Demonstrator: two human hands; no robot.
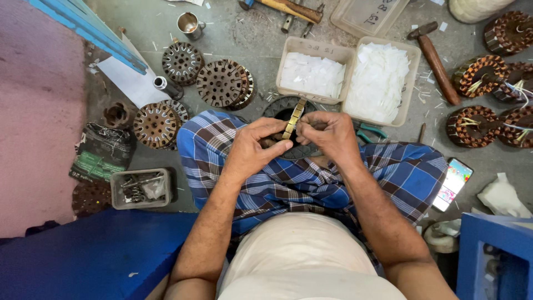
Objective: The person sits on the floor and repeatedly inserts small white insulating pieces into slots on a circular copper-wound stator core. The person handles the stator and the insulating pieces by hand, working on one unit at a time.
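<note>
Head view: a dark round stator core (294, 147) is held in the lap, on the blue checked cloth (288, 183), and a narrow brass-coloured strip (294, 119) is pinched upright above it. The left hand (256, 145) is closed, its grip narrow, thumb pressed against the lower end of the strip. The right hand (327, 133) is likewise closed on the strip from the other side, fingers curled tight. The step in hand is judged to be the working of the strip into a slot of the core; for the next move a steady downward push along the slot would be called for, with the core kept from turning.

The floor (244, 33) is bare grey concrete, littered with white scraps. Two shallow trays of white paper slips (311, 75) (380, 78) are set just beyond the knees. Empty rusty cores (222, 83) are stacked to the left, copper-wound ones (477, 75) to the right. A hammer (436, 61), a metal cup (189, 23), a small tub of screws (139, 189) and a phone (452, 183) are also seen
</note>
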